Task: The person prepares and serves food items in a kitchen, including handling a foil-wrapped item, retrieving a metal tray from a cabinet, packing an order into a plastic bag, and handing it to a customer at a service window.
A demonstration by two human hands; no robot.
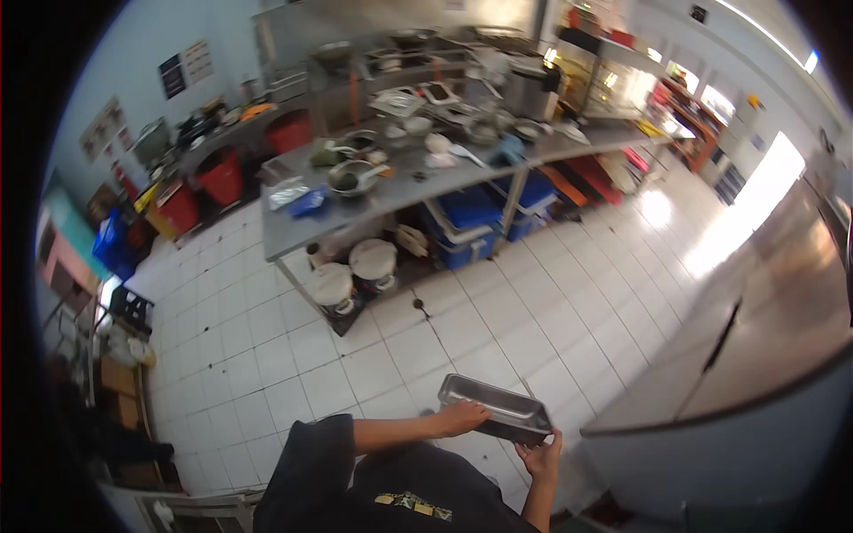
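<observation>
A long, narrow steel food pan [498, 405] is held out in front of my body, tilted, with its hollow side up. My left hand [462, 417] grips its near long rim towards the left end, fingers folded over the edge. At the right end my right hand [540, 455] holds the corner from below and beside, the thumb up against the rim. The inside of the pan looks bare metal, though blur hides fine detail.
Ahead stands a long steel worktable [391, 200] crowded with pans, bowls and bags. Blue coolers [466, 222] and lidded white pots [373, 259] sit beneath it. A steel-topped unit [755, 329] flanks me on the right. Red bins [219, 175] stand at the far left. The floor [293, 373] is white tile.
</observation>
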